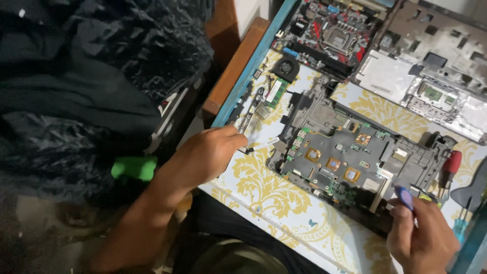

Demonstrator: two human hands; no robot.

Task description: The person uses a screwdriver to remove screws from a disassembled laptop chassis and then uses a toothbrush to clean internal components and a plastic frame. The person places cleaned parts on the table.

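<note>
An opened laptop base with a grey motherboard [339, 161] lies on a table with a yellow-patterned cloth [264, 187]. My left hand [207, 155] rests at the board's left edge, fingers pinched on a thin white and black strip [261, 146] that reaches toward the board. Off the board's lower right corner, my right hand [422, 237] grips a small blue pick [404, 197], its tip at the edge of the base.
A red and black motherboard [331, 30] and a grey laptop cover [436, 66] lie at the back. A small round fan [286, 67] and a green memory stick [274, 92] sit near the table's left edge. Red-handled screwdrivers [449, 171] lie right. A green object [134, 168] sits below the table.
</note>
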